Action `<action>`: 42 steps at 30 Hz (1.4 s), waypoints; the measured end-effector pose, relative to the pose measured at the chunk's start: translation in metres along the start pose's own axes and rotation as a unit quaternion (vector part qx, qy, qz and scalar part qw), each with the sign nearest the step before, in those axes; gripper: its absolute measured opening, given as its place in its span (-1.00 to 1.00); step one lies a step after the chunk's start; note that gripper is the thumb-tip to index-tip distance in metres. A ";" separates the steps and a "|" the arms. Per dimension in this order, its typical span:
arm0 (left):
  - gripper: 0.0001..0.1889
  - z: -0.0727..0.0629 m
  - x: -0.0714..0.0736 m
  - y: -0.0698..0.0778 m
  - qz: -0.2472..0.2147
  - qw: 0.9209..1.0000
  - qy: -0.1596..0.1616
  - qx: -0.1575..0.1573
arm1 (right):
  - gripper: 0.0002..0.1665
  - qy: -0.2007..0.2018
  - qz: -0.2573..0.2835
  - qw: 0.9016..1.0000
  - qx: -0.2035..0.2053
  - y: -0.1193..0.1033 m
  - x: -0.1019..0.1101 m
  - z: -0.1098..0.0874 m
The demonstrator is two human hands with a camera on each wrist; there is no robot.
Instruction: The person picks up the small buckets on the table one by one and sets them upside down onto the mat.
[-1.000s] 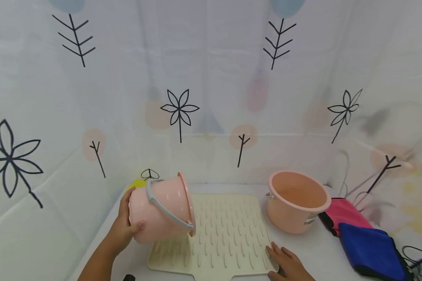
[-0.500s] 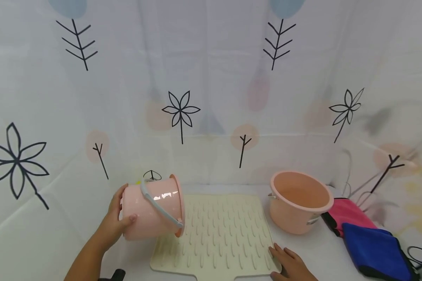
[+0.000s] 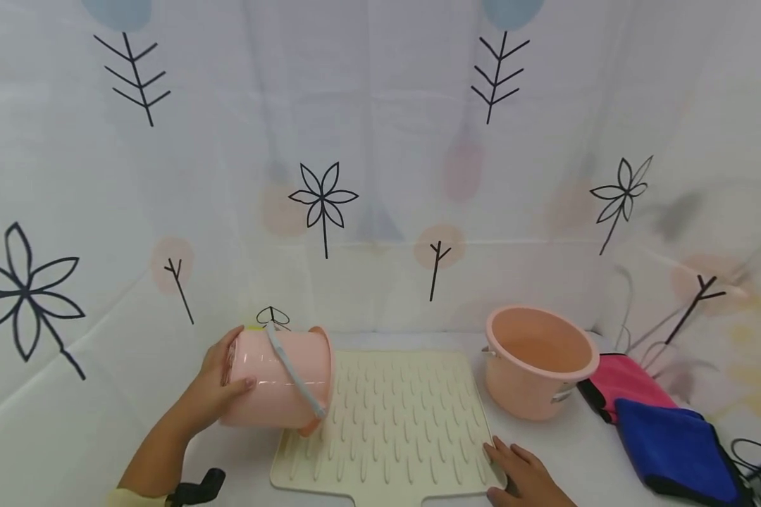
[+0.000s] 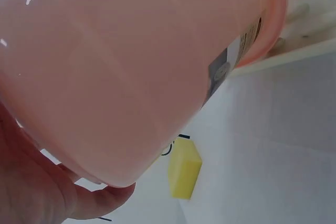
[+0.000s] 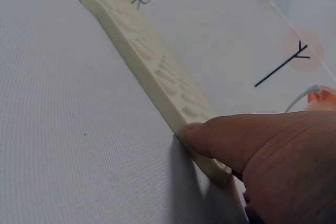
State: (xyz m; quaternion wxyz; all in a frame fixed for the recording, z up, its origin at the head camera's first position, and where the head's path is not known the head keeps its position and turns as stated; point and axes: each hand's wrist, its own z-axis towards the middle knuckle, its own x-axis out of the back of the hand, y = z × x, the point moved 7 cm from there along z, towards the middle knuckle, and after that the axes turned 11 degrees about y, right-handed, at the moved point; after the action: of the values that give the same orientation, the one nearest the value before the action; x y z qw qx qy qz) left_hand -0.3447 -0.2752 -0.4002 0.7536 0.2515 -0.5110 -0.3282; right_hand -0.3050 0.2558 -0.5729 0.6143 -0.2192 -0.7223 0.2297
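My left hand (image 3: 214,384) grips a glossy pink bucket (image 3: 269,384) by its base end. The bucket lies sideways, its mouth facing right over the left part of a cream draining board (image 3: 412,415) and its grey handle (image 3: 294,373) across its side. In the left wrist view, the bucket wall (image 4: 121,66) fills most of the picture and a label (image 4: 226,66) sits near its rim. My right hand (image 3: 526,479) holds the board's near right corner. Its thumb (image 5: 220,135) presses the board's edge (image 5: 152,93) in the right wrist view; the other fingers are mostly hidden there.
A peach bucket (image 3: 539,366) stands upright right of the board. Beyond it lie a pink cloth item (image 3: 634,384) and a blue one (image 3: 672,451), both black-edged. A yellow block (image 4: 185,169) is behind the held bucket. A patterned sheet hangs at the back.
The pink bucket has moved left and its mouth has tipped slightly downward. My left hand has moved with it. My right hand stays at the board's corner.
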 end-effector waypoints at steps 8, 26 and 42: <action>0.01 0.007 -0.008 0.014 0.023 0.999 0.015 -0.025 | 0.06 -0.003 -0.001 1.000 -0.005 0.000 0.002 0.001; 0.03 0.019 -0.035 0.032 0.101 0.993 -0.019 0.064 | 0.04 -0.009 0.004 1.000 -0.007 0.000 0.002 -0.005; -0.02 0.047 -0.045 0.045 0.119 0.991 -0.047 0.026 | 0.08 -0.013 0.004 1.000 -0.016 0.001 0.002 0.000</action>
State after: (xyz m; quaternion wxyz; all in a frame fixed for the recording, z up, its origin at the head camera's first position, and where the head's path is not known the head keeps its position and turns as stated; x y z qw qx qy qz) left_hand -0.3898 -0.2138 -0.3784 0.7556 0.1926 -0.5807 -0.2339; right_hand -0.3057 0.2577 -0.5719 0.6005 -0.2289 -0.7329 0.2234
